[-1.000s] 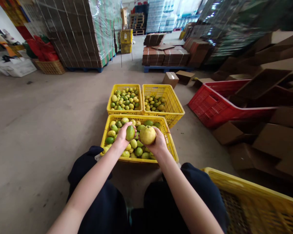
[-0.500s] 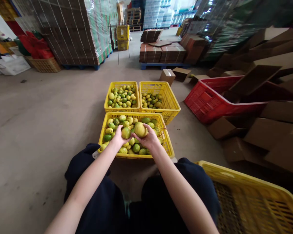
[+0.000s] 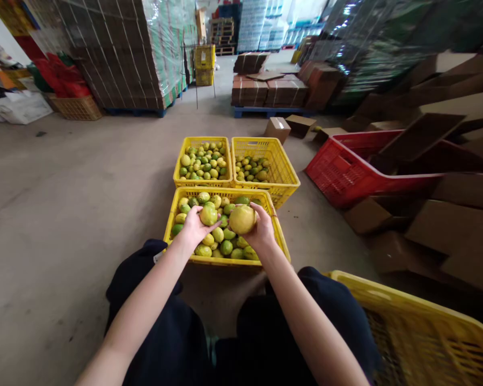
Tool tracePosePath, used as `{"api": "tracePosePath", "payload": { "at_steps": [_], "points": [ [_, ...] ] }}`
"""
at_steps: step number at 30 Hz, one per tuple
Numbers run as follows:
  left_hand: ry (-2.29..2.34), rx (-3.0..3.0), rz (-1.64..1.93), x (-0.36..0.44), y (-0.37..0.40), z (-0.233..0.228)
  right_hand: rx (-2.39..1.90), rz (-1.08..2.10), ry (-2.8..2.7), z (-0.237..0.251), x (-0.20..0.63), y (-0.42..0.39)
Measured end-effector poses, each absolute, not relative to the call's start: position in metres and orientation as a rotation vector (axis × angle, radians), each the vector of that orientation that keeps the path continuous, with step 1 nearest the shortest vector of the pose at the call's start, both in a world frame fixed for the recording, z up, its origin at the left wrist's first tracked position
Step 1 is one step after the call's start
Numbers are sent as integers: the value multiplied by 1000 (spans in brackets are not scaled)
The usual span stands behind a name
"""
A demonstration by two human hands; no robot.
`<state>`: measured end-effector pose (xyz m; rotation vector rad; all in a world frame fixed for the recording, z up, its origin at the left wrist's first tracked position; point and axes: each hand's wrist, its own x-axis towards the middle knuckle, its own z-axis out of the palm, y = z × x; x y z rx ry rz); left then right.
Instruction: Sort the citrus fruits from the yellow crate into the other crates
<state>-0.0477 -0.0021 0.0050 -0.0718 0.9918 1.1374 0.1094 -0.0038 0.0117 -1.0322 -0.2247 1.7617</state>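
My left hand (image 3: 194,227) is closed around a yellow-green lemon (image 3: 208,215). A larger, yellower lemon (image 3: 242,220) sits in my right hand (image 3: 263,230), its fingers curled about the far side. Both hands are held over the near yellow crate (image 3: 233,261), a small gap between the two fruits. Green and yellow lemons (image 3: 226,247) fill the crate beneath, partly hidden by my hands and forearms.
Behind stand two more yellow crates, the left one (image 3: 176,163) well filled with lemons, the right one (image 3: 287,166) less so. A red crate (image 3: 338,171) and cardboard boxes (image 3: 451,230) lie right. Another yellow crate (image 3: 418,311) stands beside my right leg.
My hands have moved apart, the right one going rightward and nearer with its lemon. The left hand's lemon has turned and risen slightly. Both lemons stay held.
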Motion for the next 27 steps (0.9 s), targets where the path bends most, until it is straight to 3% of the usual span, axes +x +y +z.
{"api": "tracePosePath", "payload": {
  "at_steps": [27],
  "points": [
    [935, -103, 1107, -38, -6, 12, -1126, 1895, -21, 12, 116, -2]
  ]
}}
